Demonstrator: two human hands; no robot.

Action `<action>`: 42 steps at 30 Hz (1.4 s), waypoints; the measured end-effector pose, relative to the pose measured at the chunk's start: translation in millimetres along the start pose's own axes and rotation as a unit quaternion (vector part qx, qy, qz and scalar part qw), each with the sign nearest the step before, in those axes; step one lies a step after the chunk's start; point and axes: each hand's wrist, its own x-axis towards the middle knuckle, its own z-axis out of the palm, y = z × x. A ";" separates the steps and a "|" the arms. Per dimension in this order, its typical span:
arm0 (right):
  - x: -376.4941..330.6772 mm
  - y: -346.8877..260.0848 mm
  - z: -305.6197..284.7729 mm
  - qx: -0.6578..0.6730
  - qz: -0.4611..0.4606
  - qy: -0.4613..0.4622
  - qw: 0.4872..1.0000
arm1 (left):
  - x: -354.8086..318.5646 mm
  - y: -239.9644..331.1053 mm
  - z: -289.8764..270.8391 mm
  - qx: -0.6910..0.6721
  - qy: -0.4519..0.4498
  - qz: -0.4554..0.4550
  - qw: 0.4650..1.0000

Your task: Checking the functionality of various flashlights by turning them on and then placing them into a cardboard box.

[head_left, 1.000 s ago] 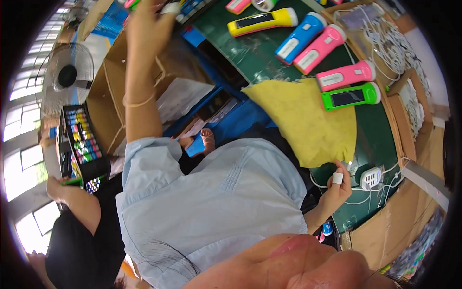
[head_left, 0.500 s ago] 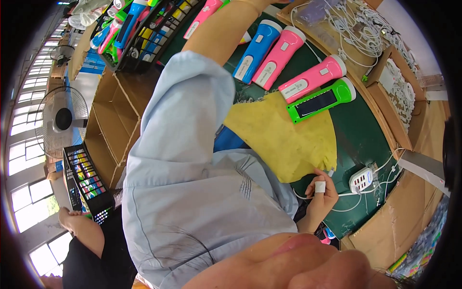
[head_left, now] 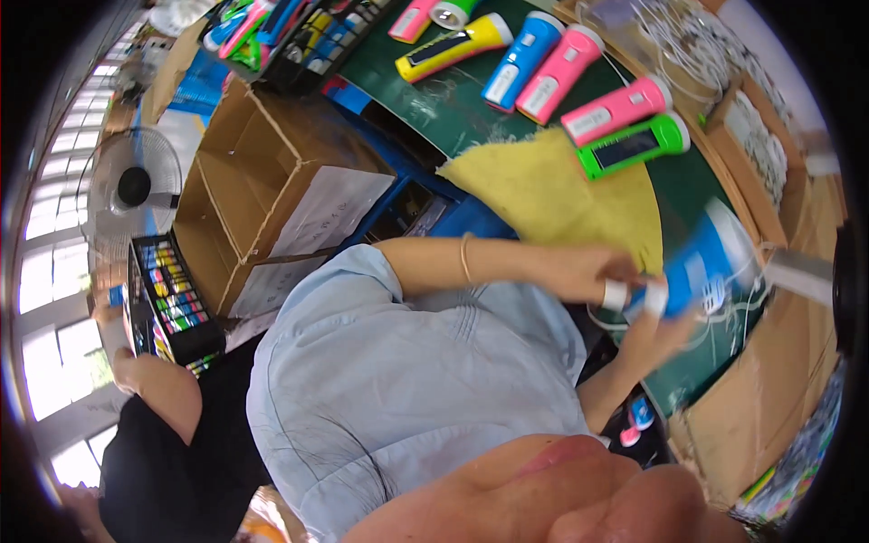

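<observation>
A blue flashlight (head_left: 706, 258) with a wide white head is tilted over the right end of the table, smeared by motion. My right hand (head_left: 659, 339) is closed around its narrow end from below. My left hand (head_left: 584, 271), a band on its wrist, comes across from the left, its fingers closed at the flashlight's tail; what they pinch there is blurred. White wraps show on fingers of both hands. Beneath the hands lies a yellow cloth (head_left: 561, 195). Beyond it rest a green flashlight (head_left: 634, 149), pink flashlights (head_left: 615, 110), another blue flashlight (head_left: 523, 59) and a yellow flashlight (head_left: 453, 47).
White cables (head_left: 679, 41) are heaped at the back right, beside a cardboard box of white parts (head_left: 756, 145). Black crates (head_left: 335, 36) of flashlights stand at the far left. An open carton (head_left: 317, 208), a fan (head_left: 134, 185) and another person's arm (head_left: 167, 389) are at left.
My left hand has come back from the far side of the table to meet my right. A blue flashlight is now between them. The view has shifted, showing the yellow flashlight.
</observation>
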 end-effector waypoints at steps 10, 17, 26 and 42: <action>-28.4 58.2 -3.9 0.209 0.045 -0.142 0.967 | 33.3 11.7 -4.5 -0.328 0.204 -0.007 0.922; -19.7 66.3 -19.8 0.202 0.128 -0.123 0.963 | 59.1 33.8 -22.0 -0.419 0.071 -0.030 0.905; -15.8 53.5 -20.3 0.198 0.116 -0.067 0.971 | 77.6 45.4 -25.5 -0.261 0.208 -0.072 0.940; 27.6 32.8 -11.3 0.100 -0.098 -0.052 0.989 | 74.2 34.1 -62.6 -0.350 0.066 -0.066 0.932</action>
